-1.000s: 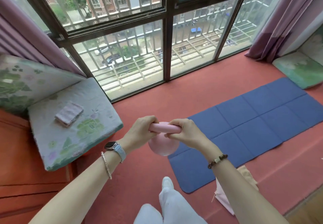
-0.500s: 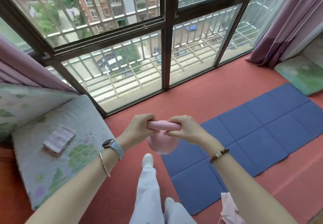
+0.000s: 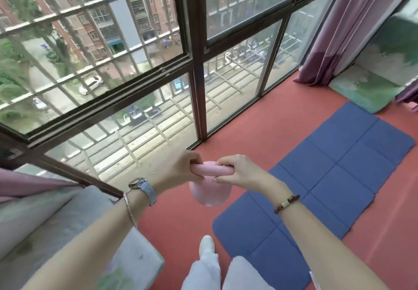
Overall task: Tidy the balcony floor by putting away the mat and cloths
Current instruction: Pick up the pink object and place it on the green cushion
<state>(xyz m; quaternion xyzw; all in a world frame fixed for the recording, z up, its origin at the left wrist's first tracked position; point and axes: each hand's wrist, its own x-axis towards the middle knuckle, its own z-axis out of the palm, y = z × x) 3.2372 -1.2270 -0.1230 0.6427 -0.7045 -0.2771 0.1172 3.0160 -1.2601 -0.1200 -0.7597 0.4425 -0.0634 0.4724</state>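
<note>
Both hands curl tight round the handle of a pink kettlebell (image 3: pixel 210 193), the left hand (image 3: pixel 181 172) on one end and the right hand (image 3: pixel 239 173) on the other. The weight hangs above the red floor (image 3: pixel 178 219), just off the mat's near corner. The blue mat (image 3: pixel 328 185) lies flat and unfolded, not yet put away; no cloth can be made out with certainty.

A slipping grip would likely drop the weight near the white shoe (image 3: pixel 207 244), just beside the mat's near end. A swing away from the mat could strike the window (image 3: pixel 196 63), which runs along the mat's far long side.

A bare strip of floor separates the mat from the glass. A grey cushion (image 3: pixel 56 222) bounds the side opposite the mat, and a green cushion (image 3: pixel 366 93) sits close to the mat's far end.
</note>
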